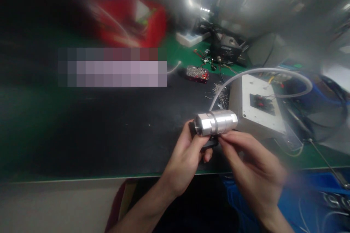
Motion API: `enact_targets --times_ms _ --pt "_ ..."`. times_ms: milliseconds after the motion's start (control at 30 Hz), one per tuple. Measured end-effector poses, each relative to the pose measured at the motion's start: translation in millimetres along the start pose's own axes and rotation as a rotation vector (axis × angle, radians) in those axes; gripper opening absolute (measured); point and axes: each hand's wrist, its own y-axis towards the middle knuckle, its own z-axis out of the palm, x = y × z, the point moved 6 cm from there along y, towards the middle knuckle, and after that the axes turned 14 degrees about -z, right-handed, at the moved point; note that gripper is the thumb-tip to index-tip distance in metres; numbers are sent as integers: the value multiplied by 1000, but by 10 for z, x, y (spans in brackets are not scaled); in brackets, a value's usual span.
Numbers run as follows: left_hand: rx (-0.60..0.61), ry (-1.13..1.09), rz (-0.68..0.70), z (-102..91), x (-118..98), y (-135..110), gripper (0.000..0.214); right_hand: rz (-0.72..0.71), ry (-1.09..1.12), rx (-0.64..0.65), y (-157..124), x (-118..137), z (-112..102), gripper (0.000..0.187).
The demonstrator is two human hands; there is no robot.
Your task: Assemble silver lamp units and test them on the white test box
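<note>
While the left hand point(182, 162) curls closed under the metal cylinder point(220, 122), its thumb against the lower side, the right hand point(254, 167) brings thumb and forefinger nearly together at the underside. Cannot tell whether a small piece sits between those fingertips. The cylinder lies almost level between the hands, raised over the near edge of the bench point(177, 52), with a black part point(209, 142) beneath it and partly inside the left grip. Judgement on technique: best done with the left grip firm and the cylinder unrolled, the right fingertips working lightly and square to the contact spot; turning the underside toward the eyes would help, since the fingers mask it. A clear tube point(262, 70) loops beyond the right hand and runs down behind the cylinder; whether it joins is hidden, so slack seems wise. Surface: dark mat point(109, 134) left of the hands, over green. Just beyond the cylinder, loose metal pins point(218, 89); past them, a small tray point(197, 80) heaped with more. Beyond the right hand, a white box point(273, 113). Farther out, a red bin point(158, 25) ahead of the left hand, blurred. Room beyond: grey, smeared, details unreadable.
</note>
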Motion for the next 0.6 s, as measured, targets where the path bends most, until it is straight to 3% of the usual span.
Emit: enact_targets --times_ms 333,500,600 --pt "6 31 10 -2 24 -7 15 -134 -98 81 -8 89 33 25" --pt "-17 22 24 -20 19 -13 19 -99 -126 167 33 126 -4 22" --pt "14 19 33 -27 15 -37 21 11 -17 174 -2 19 -129 18"
